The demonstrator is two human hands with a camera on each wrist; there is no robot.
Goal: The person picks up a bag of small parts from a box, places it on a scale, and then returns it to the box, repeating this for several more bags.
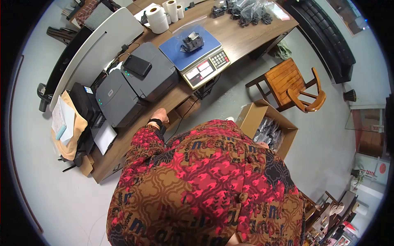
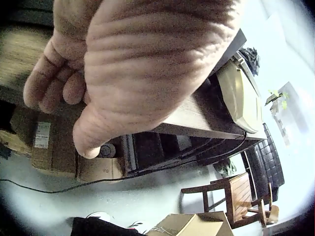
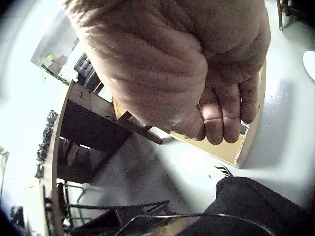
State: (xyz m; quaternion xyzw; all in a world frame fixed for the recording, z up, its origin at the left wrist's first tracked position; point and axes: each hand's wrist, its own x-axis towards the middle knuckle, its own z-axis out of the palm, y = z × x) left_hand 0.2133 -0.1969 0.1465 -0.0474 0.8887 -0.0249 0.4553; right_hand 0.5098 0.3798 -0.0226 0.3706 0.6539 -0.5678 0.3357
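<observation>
While the person stood beside the table (image 1: 246,35), the left hand (image 1: 161,116) hung at its front edge, just below the two grey printers (image 1: 135,86). In the left wrist view that hand (image 2: 113,73) showed its palm with the fingers (image 2: 47,88) loosely curled and nothing in them; whether it touched the table edge could not be told. The right hand (image 3: 197,64) hung just above the open cardboard box (image 1: 271,127) on the floor, mostly hidden behind the body in the head view. The right wrist view showed its fingers (image 3: 224,110) loosely bent together, holding nothing, with the box (image 3: 246,142) right behind them.

The box held dark bagged parts (image 1: 269,133). On the table sat a scale (image 1: 195,53) with a blue platform, and a bag of dark parts (image 1: 192,42) lay on it. A black phone (image 1: 137,65) lay on one printer. White rolls (image 1: 164,16) stood at the far left of the table, and a heap of bagged dark parts (image 1: 246,12) lay at the far right. A wooden chair (image 1: 295,86) stood on the floor near the box.
</observation>
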